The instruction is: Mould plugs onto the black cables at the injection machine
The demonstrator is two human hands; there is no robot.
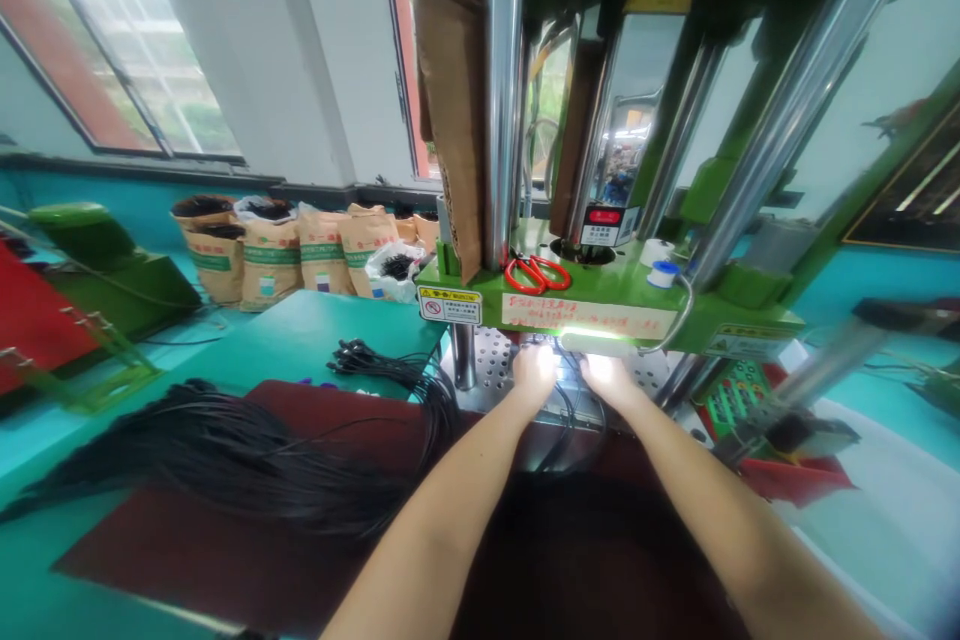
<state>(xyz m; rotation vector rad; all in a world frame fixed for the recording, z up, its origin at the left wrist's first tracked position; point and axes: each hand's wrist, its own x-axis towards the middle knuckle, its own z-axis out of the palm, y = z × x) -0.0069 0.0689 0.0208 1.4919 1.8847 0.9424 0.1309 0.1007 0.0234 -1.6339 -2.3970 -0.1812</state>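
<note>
While both arms reach forward under the green press machine (600,310), the left hand (534,372) and right hand (609,378) sit side by side at the lit perforated metal plate (487,368) beneath its platen. Glare washes out the fingers, so I cannot tell how wide either hand is or whether it pinches anything; thin black cables (571,412) run from between the hands back toward the person. Judging by that, the step in hand looks like seating cable ends in the tooling under the press, and any further move would call for fine fingertip placement and for keeping the hands from under the platen.

To the left, a big loose sheaf of black cables (225,450) lies across a dark red mat (195,550) on the teal worktop (300,330), with a smaller bundle whose plug ends (360,358) fan out near the machine's column.

On the press ledge rest red-handled scissors (537,272) and a white spool (664,273). Along the wall under the window stand brown paper sacks (270,255), open at the top; several show dark contents, too small to identify, and a clear plastic bag (396,270) beside them holds black pieces. A green control panel (739,392) sits at the right.
</note>
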